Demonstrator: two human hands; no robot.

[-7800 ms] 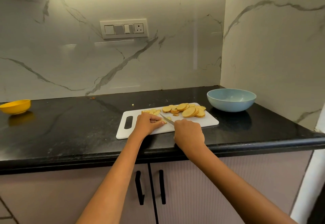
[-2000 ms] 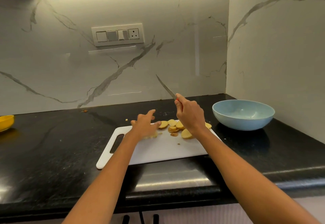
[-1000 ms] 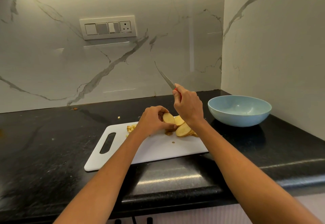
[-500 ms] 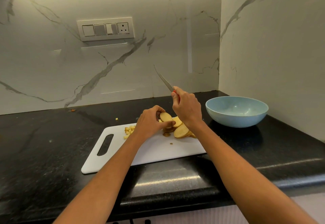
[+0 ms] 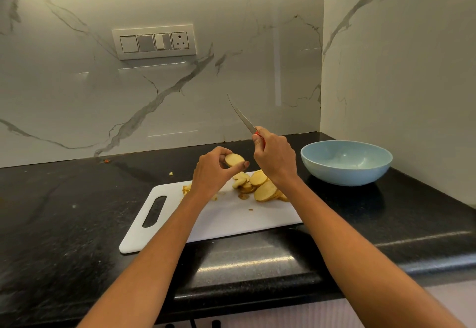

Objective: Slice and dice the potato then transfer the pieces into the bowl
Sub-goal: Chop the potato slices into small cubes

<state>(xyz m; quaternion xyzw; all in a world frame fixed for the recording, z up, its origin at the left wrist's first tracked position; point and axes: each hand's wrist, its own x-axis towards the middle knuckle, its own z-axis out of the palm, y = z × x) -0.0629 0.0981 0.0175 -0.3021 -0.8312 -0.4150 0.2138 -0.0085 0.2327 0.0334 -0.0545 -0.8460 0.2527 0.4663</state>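
Potato slices (image 5: 258, 186) sit piled at the far right part of the white cutting board (image 5: 231, 217), on the black counter (image 5: 64, 211). My left hand (image 5: 213, 170) pinches one potato slice (image 5: 234, 160) between thumb and fingers, lifted above the board. My right hand (image 5: 275, 157) is clamped round the knife (image 5: 242, 117) handle, blade tilted up and left, over the pile. Diced bits (image 5: 187, 188) lie on the board under my left wrist. Blue bowl (image 5: 346, 162) stands on the counter right of the board, apart from it.
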